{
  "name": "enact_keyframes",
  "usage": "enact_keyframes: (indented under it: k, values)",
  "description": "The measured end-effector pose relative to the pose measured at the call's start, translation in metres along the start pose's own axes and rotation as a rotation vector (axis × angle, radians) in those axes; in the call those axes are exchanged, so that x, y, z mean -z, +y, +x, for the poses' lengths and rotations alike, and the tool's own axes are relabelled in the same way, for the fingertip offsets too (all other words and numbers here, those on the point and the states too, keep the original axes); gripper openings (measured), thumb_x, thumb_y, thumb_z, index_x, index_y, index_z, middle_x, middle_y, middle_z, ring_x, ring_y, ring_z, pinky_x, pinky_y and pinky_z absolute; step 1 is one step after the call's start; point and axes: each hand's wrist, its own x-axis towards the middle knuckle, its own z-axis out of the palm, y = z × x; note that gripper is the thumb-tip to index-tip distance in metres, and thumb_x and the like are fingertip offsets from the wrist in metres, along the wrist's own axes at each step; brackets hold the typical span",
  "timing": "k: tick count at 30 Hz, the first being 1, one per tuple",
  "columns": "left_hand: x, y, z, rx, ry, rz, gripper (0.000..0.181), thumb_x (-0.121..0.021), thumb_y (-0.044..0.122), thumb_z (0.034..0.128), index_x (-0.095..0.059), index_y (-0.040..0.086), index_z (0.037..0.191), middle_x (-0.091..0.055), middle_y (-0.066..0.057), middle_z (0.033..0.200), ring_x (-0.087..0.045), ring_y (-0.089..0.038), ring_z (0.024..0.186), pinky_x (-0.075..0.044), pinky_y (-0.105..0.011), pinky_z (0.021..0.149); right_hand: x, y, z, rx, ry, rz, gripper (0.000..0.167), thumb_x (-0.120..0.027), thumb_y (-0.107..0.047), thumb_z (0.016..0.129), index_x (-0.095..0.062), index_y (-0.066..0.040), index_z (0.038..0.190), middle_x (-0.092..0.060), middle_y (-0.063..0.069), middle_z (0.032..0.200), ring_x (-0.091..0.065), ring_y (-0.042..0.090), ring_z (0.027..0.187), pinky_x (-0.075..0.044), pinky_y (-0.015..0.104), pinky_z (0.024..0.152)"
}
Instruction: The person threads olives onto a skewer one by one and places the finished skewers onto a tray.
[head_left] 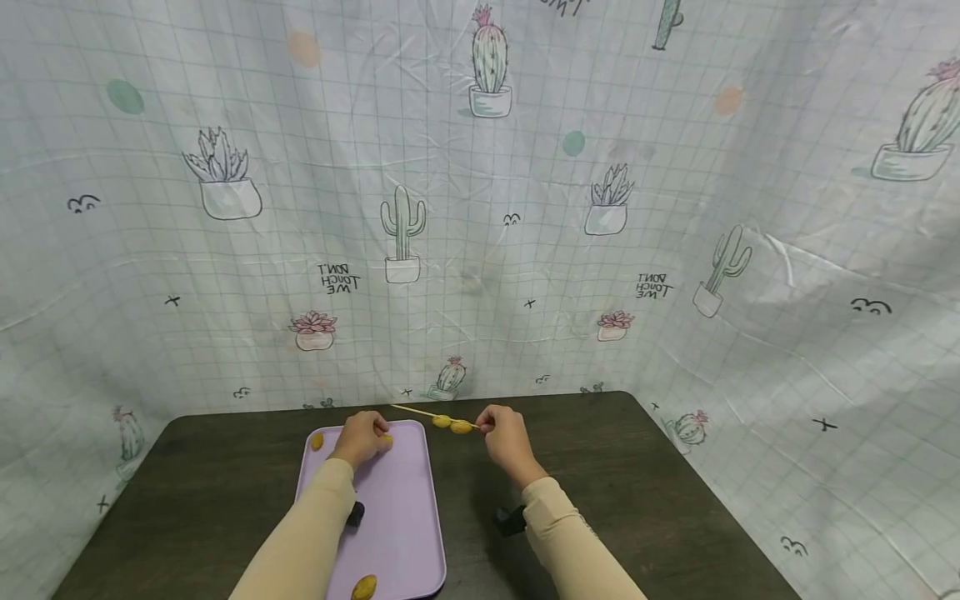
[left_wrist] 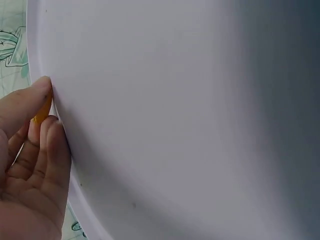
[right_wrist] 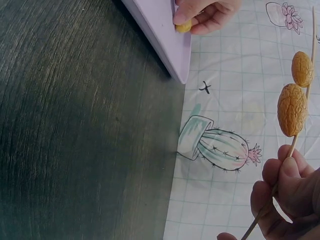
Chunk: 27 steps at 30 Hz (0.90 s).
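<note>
In the head view my right hand (head_left: 510, 442) pinches a thin wooden skewer (head_left: 412, 410) that points left above the table. Two yellow-brown wrinkled oval fruits (right_wrist: 292, 110) are threaded on it, just beyond the fingertips of my right hand (right_wrist: 285, 187) in the right wrist view. My left hand (head_left: 362, 437) is at the far end of the lilac tray (head_left: 397, 517), its thumb and fingers pinching another yellow fruit (right_wrist: 183, 26). In the left wrist view that fruit (left_wrist: 44, 109) is partly hidden between the thumb and fingers of my left hand (left_wrist: 35, 165).
One fruit (head_left: 317, 441) lies in the tray's far left corner and another (head_left: 363, 587) near its front edge. The tray rests on a dark wooden table (head_left: 600, 492). A patterned cloth (head_left: 465, 208) hangs behind and beside the table.
</note>
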Motion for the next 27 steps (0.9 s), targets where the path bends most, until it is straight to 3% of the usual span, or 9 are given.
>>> enact_keyframes:
  k: [7,15,20,27]
  values:
    - [0.01,-0.005,-0.008,-0.027,0.001,-0.067,0.023,-0.084,-0.007,0.0745,-0.071,0.002,0.09,-0.064,-0.005,0.084,-0.057,-0.019,0.08,-0.051,-0.035,0.074,-0.005,0.001,0.002,-0.001,-0.009,0.001,0.032,-0.058,0.021,0.082,-0.07,-0.008,0.081,-0.066,0.001,0.078,-0.06,0.018,0.075,-0.054,0.038,0.068]
    - [0.033,-0.008,-0.017,-0.127,0.012,-0.181,0.019,-0.084,-0.005,0.0774,-0.072,0.001,0.092,-0.066,-0.007,0.084,-0.058,-0.017,0.076,-0.05,-0.03,0.07,-0.012,0.003,0.004,0.0,-0.009,0.0,0.032,-0.056,0.023,0.079,-0.072,-0.004,0.084,-0.066,0.003,0.079,-0.061,0.02,0.078,-0.054,0.039,0.069]
    - [0.046,-0.013,-0.019,-0.129,0.004,-0.216,0.015,-0.083,0.003,0.083,-0.074,0.006,0.095,-0.067,-0.002,0.085,-0.06,-0.015,0.079,-0.05,-0.028,0.07,-0.017,0.001,0.005,-0.003,-0.019,-0.023,0.029,-0.058,0.022,0.079,-0.073,-0.001,0.086,-0.066,0.002,0.079,-0.061,0.019,0.078,-0.054,0.039,0.071]
    - [0.064,-0.009,-0.031,-0.121,-0.014,-0.351,0.019,-0.08,0.006,0.0867,-0.075,0.005,0.105,-0.069,-0.003,0.094,-0.061,-0.019,0.087,-0.052,-0.032,0.074,-0.02,-0.004,0.005,-0.003,-0.022,-0.029,0.029,-0.058,0.022,0.079,-0.072,-0.003,0.084,-0.065,0.002,0.078,-0.059,0.018,0.077,-0.054,0.041,0.072]
